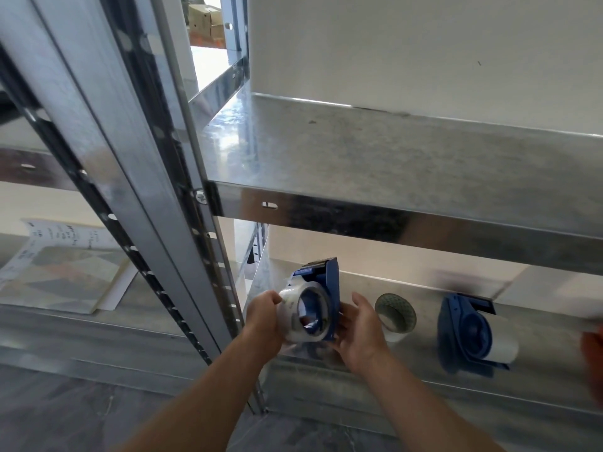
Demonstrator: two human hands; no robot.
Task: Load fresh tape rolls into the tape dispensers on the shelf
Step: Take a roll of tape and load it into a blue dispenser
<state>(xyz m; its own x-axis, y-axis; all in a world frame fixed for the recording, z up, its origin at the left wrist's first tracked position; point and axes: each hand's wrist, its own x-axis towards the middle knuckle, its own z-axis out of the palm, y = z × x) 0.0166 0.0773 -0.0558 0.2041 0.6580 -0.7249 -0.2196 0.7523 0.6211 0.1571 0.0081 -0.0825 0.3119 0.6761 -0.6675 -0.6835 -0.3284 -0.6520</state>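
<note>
Clear tape roll sits partly over the hub of the blue dispenser, at the left end of the lower shelf. The left hand grips the roll's rim. The right hand braces the dispenser's far side; its fingers are hidden, so I cannot tell if they curl.

Risks: roll pushed on skewed may jam, and the toothed cutter on top could nick a finger. 1 spare roll stands just right, then the 2nd dispenser.

My right hand with fingertips lost behind the dispenser, its lower half behind the roll, reddish blur cut off at my right edge, paper writing too small to read, second dispenser motion-smeared
</note>
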